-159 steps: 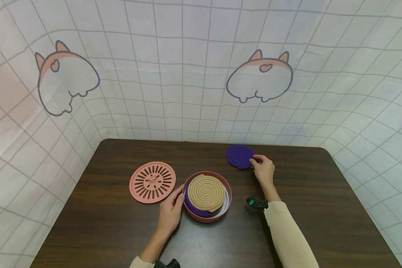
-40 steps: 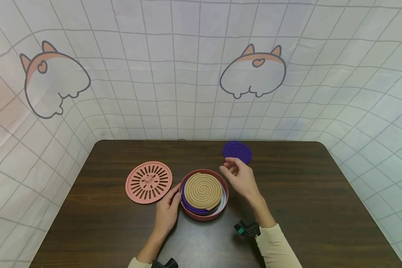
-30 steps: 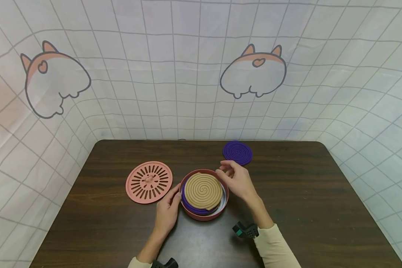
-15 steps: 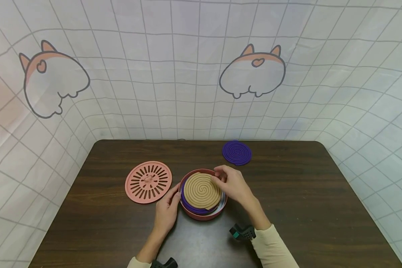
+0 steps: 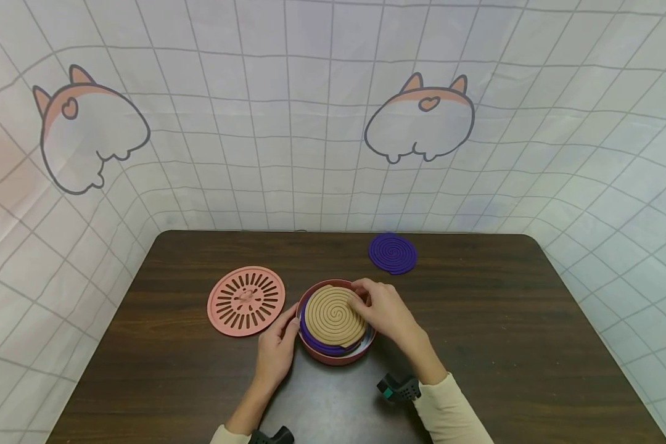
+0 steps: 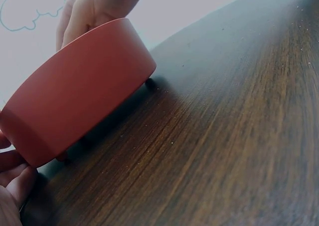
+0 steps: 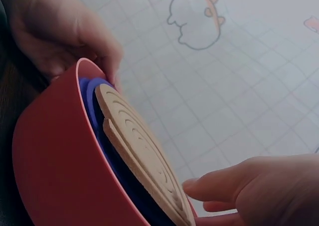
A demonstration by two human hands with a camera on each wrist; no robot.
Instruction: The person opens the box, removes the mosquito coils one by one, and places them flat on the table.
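A round red container (image 5: 335,361) holds a tan spiral coaster (image 5: 335,317) lying on purple ones (image 5: 311,340). The left hand (image 5: 274,354) grips the container's left side, its thumb and fingers at the wall; in the left wrist view part of this hand (image 6: 15,186) is against the red wall (image 6: 82,91). At the right rim, the right hand (image 5: 388,313) has its thumb on the tan coaster's edge and its fingers inside the rim. The right wrist view shows this hand (image 7: 279,191) at the near edge of the tan coaster (image 7: 142,151), fingertips partly hidden.
A pink slotted lid (image 5: 246,301) lies left of the container on the dark wooden table (image 5: 505,333). Another purple spiral coaster (image 5: 393,253) lies near the table's back edge. A white grid-patterned curtain (image 5: 311,123) stands behind.
The right hand has moved from the purple coaster at the back, down and left to the container, and its thumb has come onto the tan coaster's edge. The left hand has kept its grip.
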